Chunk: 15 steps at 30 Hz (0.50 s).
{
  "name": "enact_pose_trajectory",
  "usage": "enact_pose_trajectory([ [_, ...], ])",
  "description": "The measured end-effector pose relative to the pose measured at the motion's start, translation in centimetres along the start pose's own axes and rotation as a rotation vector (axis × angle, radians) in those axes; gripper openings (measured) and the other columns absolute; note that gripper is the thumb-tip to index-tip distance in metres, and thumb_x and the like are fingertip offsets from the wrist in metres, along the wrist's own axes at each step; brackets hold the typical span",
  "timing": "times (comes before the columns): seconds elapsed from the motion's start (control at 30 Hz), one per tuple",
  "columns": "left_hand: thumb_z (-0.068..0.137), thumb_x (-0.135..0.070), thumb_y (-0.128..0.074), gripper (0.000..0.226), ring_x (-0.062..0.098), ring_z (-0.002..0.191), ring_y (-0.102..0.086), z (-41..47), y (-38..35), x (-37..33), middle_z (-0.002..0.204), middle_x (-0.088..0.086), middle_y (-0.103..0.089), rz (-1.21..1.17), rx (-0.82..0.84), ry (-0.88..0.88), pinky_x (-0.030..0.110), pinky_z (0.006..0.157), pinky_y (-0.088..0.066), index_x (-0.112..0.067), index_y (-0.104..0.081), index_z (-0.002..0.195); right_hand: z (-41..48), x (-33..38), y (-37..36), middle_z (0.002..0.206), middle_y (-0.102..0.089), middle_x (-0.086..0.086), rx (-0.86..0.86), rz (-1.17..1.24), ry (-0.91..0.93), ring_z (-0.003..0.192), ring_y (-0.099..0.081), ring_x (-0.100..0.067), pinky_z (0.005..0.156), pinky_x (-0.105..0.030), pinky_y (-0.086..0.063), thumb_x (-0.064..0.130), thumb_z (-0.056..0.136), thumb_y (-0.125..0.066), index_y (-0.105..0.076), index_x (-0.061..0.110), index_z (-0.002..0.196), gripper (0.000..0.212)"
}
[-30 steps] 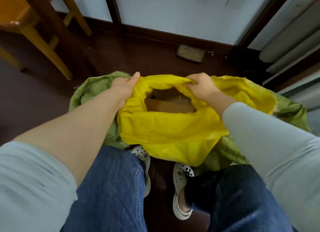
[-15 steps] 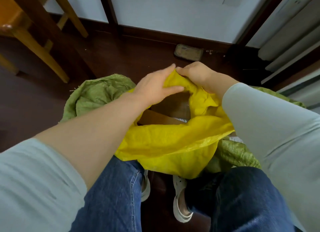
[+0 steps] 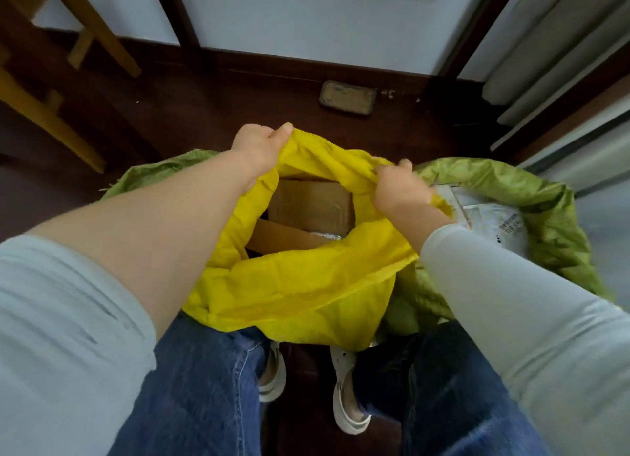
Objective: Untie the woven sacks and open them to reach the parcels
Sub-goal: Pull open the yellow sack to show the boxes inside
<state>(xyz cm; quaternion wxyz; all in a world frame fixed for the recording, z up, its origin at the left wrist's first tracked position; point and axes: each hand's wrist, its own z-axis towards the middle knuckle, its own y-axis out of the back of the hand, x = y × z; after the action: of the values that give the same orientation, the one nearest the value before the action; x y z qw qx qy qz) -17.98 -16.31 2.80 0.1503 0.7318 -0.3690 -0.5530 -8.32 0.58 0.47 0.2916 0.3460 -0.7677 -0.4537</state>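
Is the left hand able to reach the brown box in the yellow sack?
Probably yes: the yellow sack gapes over the box, but the left hand must release the rim first.

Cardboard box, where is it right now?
In the head view, the cardboard box sits inside the open yellow sack, mid-frame, between the left hand and right hand gripping the sack's rim.
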Motion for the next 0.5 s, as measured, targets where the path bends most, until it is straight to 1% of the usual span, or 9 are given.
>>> enact_pose_trajectory([
  [0.07,0.096,-0.043,-0.044,0.051,0.027,0.125,-0.046,0.5,0.1,0.1,0.132,0.014,-0.052,-0.157,-0.002,0.143,0.031,0.099,-0.036,-0.004,-0.051,0.129,0.8,-0.8,0.9,0.111,-0.057,-0.016,0.07,0.309,0.03,0.108,-0.055,-0.036,0.091,-0.041,-0.043,0.001,0.087,-0.041,-0.059,0.006,0.113,0.032],
  [0.1,0.095,-0.044,-0.045,0.055,0.027,0.129,-0.042,0.9,0.0,0.2,0.14,0.01,-0.047,-0.217,0.002,0.199,0.031,0.101,-0.034,-0.007,-0.044,0.136,1.2,-1.1,1.3,0.104,-0.058,-0.016,0.124,0.498,-0.02,0.1,-0.057,-0.033,0.085,-0.039,-0.046,0.0,0.086,-0.043,-0.06,0.003,0.111,0.03],
  [0.17,0.095,-0.044,-0.046,0.058,0.026,0.129,-0.042,1.5,-0.2,0.1,0.141,0.008,-0.045,-0.275,-0.014,0.276,0.03,0.096,-0.035,-0.009,-0.039,0.139,2.0,-2.0,1.8,0.102,-0.054,-0.016,0.229,0.818,-0.18,0.091,-0.055,-0.029,0.082,-0.04,-0.047,0.004,0.081,-0.053,-0.056,0.006,0.107,0.027],
  [0.23,0.095,-0.043,-0.046,0.057,0.027,0.123,-0.046,1.8,-0.1,-0.1,0.134,0.01,-0.049,-0.235,-0.05,0.316,0.03,0.091,-0.036,-0.007,-0.04,0.138,2.7,-3.4,1.5,0.118,-0.056,-0.021,0.364,1.016,-0.289,0.103,-0.057,-0.036,0.091,-0.046,-0.047,0.013,0.075,-0.06,-0.051,0.001,0.118,0.045],
  [0.3,0.094,-0.043,-0.047,0.053,0.029,0.112,-0.051,1.9,0.0,0.0,0.121,0.012,-0.055,-0.129,-0.06,0.292,0.032,0.09,-0.038,-0.004,-0.048,0.131,3.2,-4.3,0.7,0.126,-0.057,-0.02,0.485,1.134,-0.329,0.108,-0.059,-0.035,0.085,-0.047,-0.051,0.022,0.085,-0.057,-0.048,0.003,0.127,0.047],
  [0.37,0.094,-0.043,-0.046,0.047,0.032,0.114,-0.052,2.2,-0.5,0.5,0.121,0.013,-0.059,0.132,-0.097,0.194,0.037,0.096,-0.038,-0.006,-0.058,0.121,3.5,-4.2,-0.1,0.121,-0.061,-0.017,0.468,1.179,-0.39,0.103,-0.062,-0.031,0.077,-0.046,-0.054,0.029,0.091,-0.056,-0.048,0.007,0.128,0.044],
  [0.4,0.095,-0.041,-0.045,0.041,0.032,0.119,-0.049,2.1,-1.0,0.6,0.124,0.011,-0.058,0.318,-0.151,0.104,0.04,0.103,-0.033,-0.012,-0.06,0.12,3.9,-4.1,-0.5,0.121,-0.062,-0.017,0.419,1.177,-0.418,0.104,-0.061,-0.032,0.081,-0.048,-0.053,0.031,0.091,-0.058,-0.047,0.007,0.129,0.046],
  [0.47,0.096,-0.034,-0.043,0.034,0.026,0.128,-0.04,1.4,-2.4,-0.1,0.132,0.005,-0.054,0.553,-0.251,-0.245,0.043,0.114,-0.014,-0.023,-0.057,0.125,4.5,-3.6,-1.0,0.123,-0.06,-0.018,0.356,1.133,-0.427,0.111,-0.058,-0.032,0.092,-0.049,-0.05,0.033,0.091,-0.058,-0.046,0.007,0.132,0.05],
  [0.5,0.096,-0.035,-0.042,0.037,0.022,0.132,-0.037,0.8,-3.1,-0.8,0.136,0.003,-0.052,0.573,-0.215,-0.455,0.043,0.116,-0.005,-0.023,-0.053,0.129,4.5,-3.2,-0.9,0.124,-0.06,-0.018,0.35,1.107,-0.408,0.113,-0.057,-0.032,0.094,-0.049,-0.049,0.033,0.091,-0.057,-0.045,0.007,0.133,0.051],
])
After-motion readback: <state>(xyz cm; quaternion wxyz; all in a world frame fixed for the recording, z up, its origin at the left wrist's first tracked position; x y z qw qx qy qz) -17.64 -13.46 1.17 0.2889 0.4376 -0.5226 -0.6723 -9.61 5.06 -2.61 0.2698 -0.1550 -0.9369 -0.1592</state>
